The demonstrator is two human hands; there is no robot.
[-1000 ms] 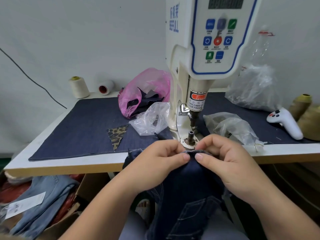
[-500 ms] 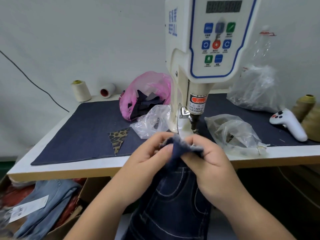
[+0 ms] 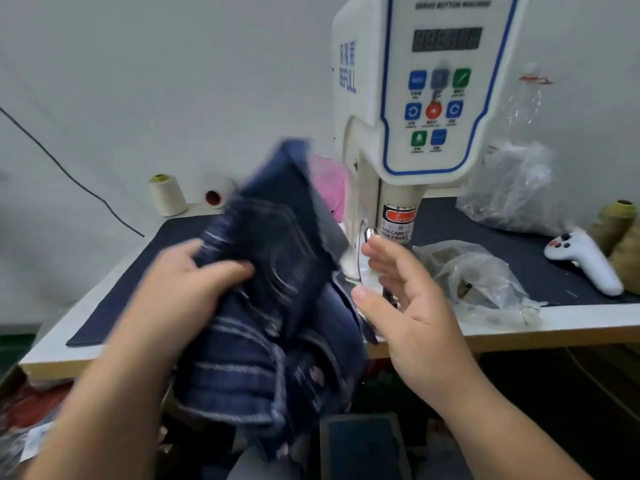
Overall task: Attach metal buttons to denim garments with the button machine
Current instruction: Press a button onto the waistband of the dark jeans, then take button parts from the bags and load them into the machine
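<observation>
The left hand [image 3: 183, 285] is now gripping the jeans [image 3: 277, 306] and lifting them away from the machine [image 3: 415, 133]; the right hand [image 3: 408, 306] has let go, fingers apart beside them, so this button looks done

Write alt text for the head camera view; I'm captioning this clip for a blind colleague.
A person's left hand grips a blurred dark denim garment lifted in front of a white button machine, while the right hand is open beside it, holding nothing. Clear plastic bags and thread cones sit on the table.
</observation>
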